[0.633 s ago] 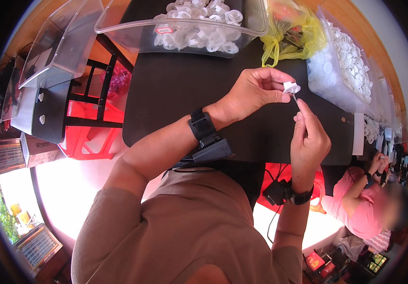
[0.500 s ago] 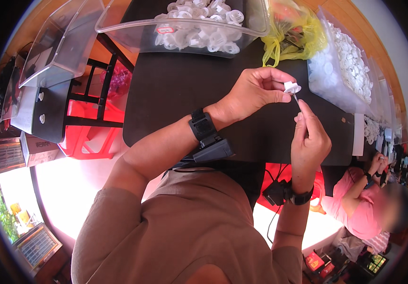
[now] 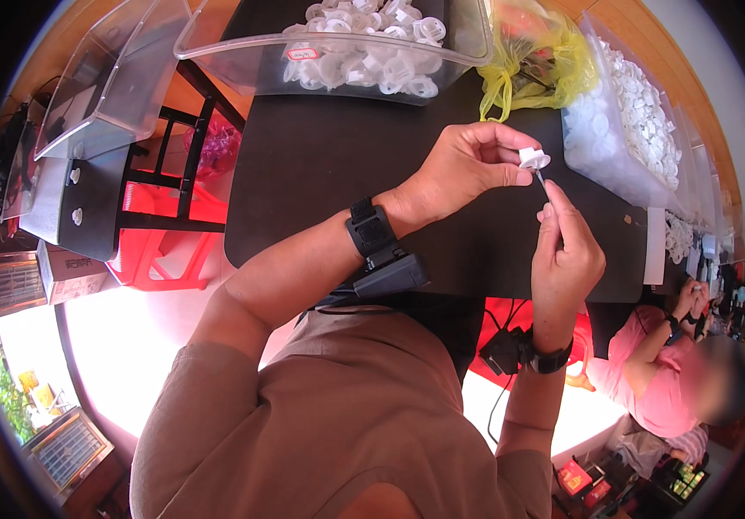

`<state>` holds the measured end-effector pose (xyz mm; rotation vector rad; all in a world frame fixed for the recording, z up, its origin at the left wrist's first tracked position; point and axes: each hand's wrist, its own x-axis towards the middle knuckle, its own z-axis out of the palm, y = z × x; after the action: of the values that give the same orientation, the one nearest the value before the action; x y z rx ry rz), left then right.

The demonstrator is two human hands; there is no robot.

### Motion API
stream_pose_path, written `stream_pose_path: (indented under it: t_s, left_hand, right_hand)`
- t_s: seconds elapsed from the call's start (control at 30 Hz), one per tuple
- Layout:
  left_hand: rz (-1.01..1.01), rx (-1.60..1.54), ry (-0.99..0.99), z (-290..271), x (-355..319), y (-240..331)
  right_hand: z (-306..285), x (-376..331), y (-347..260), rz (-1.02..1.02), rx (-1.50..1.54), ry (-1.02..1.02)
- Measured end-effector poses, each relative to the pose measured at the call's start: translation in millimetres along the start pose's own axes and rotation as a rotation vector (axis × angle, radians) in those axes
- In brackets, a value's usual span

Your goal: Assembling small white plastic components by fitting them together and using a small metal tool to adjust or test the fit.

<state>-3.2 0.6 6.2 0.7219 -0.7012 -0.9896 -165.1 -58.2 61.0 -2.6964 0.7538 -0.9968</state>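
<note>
Hardly anything moves since the earlier frame: our left hand (image 3: 459, 169) and right hand (image 3: 567, 251) keep nearly the same pose, and the white part (image 3: 533, 158) sits only a touch further right in the view. We hold this small part above the table (image 3: 329, 156), near its right side, pinched between the thumb and fingers of our left hand. Our right fingers are narrow around a thin tool (image 3: 540, 178), its far end up at the underside of the part; we cannot tell whether the tip goes inside it.

Beyond our hands, toward the far edge, we see a clear bin (image 3: 260, 76) with a heap of white rings (image 3: 372, 69) and a red-bordered label (image 3: 301, 54) on its wall. Just beside it lies a yellow bag (image 3: 520, 78), and to the right of that stands a second bin (image 3: 584, 130) full of small white pieces (image 3: 645, 112). Off to our left, 2 white bits (image 3: 77, 197) rest on a dark surface next to a red stool (image 3: 160, 251). We wear black straps on our wrists. At the right, well apart from us, a co-worker (image 3: 649, 381) in a pink top sits with hands close together.
</note>
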Motion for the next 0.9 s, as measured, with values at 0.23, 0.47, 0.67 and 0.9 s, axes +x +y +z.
stream_pose_path:
  t_s: [0.23,0.47,0.67,0.9]
  left_hand:
    - [-0.009,-0.039,0.012,-1,1,-2]
    - [-0.019,-0.032,0.001,-2,1,0]
    - [-0.023,-0.019,-0.012,-2,0,-1]
    - [-0.014,0.101,-0.050,-4,1,-1]
  right_hand:
    - [0,2,1,-0.029,0.026,0.009]
    - [0,3,3,-0.044,0.049,0.002]
    - [-2,5,1,-0.028,0.040,-0.026]
    - [-15,14,-4,-0.031,-0.089,-0.171]
